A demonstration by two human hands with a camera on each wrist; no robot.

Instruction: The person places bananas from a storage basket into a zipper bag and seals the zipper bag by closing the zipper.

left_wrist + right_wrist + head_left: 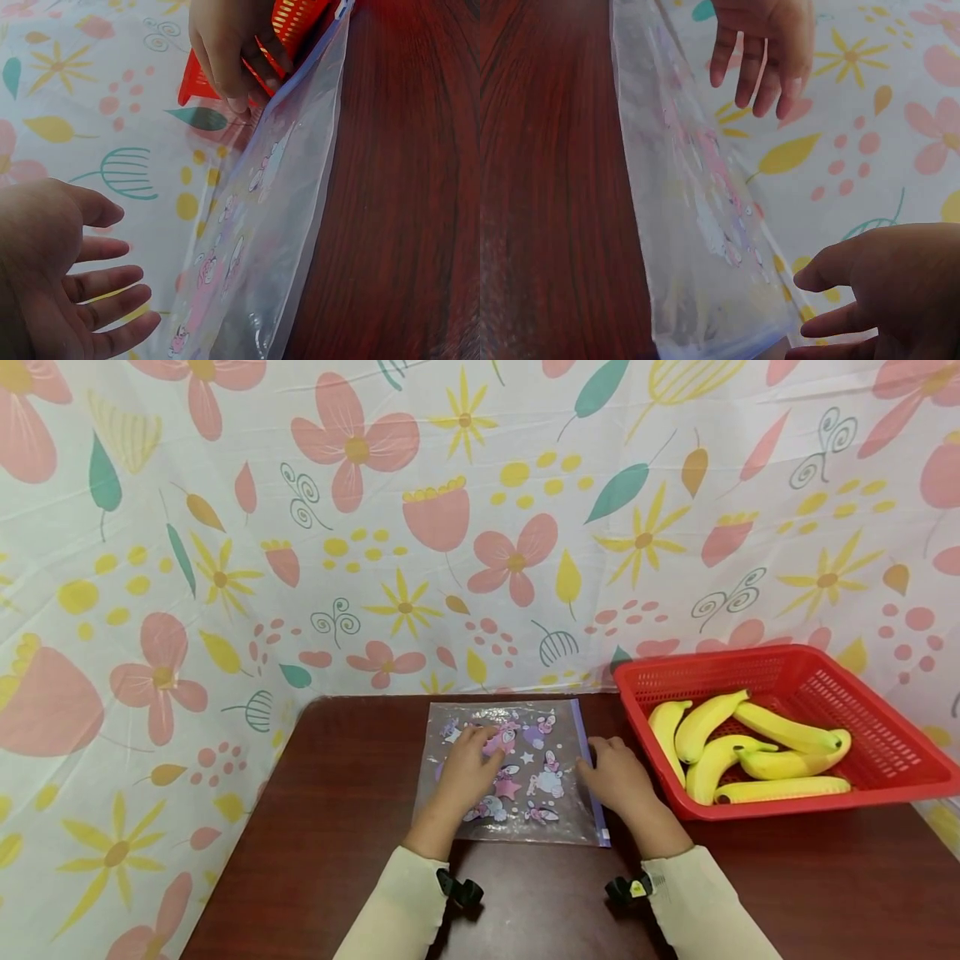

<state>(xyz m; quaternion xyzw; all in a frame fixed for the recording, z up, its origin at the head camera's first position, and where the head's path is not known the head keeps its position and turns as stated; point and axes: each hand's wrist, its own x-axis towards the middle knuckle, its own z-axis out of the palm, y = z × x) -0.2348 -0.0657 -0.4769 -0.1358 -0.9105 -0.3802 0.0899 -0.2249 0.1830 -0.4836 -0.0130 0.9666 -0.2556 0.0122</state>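
A clear zip bag (pixel 528 839) printed with pink and purple cartoon figures lies flat on the table, its purple zip strip (pixel 577 727) along the right side. Above the bag's left half is my left hand (pixel 467 774), fingers loosely spread and holding nothing. In the left wrist view its fingers (pixel 112 281) stand apart from the plastic. My right hand (pixel 621 778) is by the zip strip, fingers relaxed and nothing gripped; whether it touches the bag's edge I cannot tell. The right wrist view shows the thumb (pixel 825 268) apart from the fingers.
A red plastic basket (pixel 900 718) with several yellow bananas (pixel 708 727) stands at the right, close beside my right hand. The dark red-brown table (pixel 315 827) meets a flower-printed cloth (pixel 517 627) at the back and left. Black camera mounts (pixel 461 889) sit on both wrists.
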